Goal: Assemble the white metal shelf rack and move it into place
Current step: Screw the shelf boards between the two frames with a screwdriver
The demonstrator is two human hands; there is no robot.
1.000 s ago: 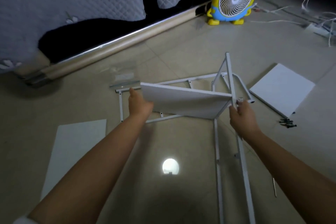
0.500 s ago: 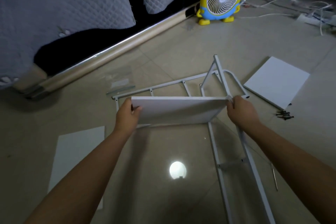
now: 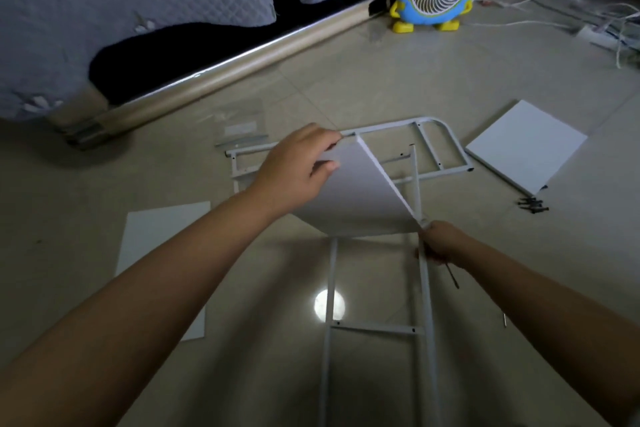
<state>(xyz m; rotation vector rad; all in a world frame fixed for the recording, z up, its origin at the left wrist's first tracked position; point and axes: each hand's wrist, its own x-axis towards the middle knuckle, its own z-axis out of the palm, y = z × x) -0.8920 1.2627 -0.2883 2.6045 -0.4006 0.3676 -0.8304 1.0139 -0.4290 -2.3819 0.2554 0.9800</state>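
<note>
Your shelf panel (image 3: 360, 198) now tilts steeply, no longer level: your left hand (image 3: 294, 170) grips its upper corner, your right hand (image 3: 441, 243) curls round its lower corner, over two frame sides (image 3: 427, 305). Two spare panels (image 3: 526, 146) lie on the floor (image 3: 381, 80).

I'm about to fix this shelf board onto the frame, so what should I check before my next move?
1. Left hand grips the shelf panel at its far edge: ok.
2. Right hand holds the frame rail at the panel's near corner: ok.
3. Panel level on the frame: not ok, it is tilted.
4. Screws on the floor beside the spare panel: ok.
5. Panel lined up with rail holes: cannot tell.
</note>
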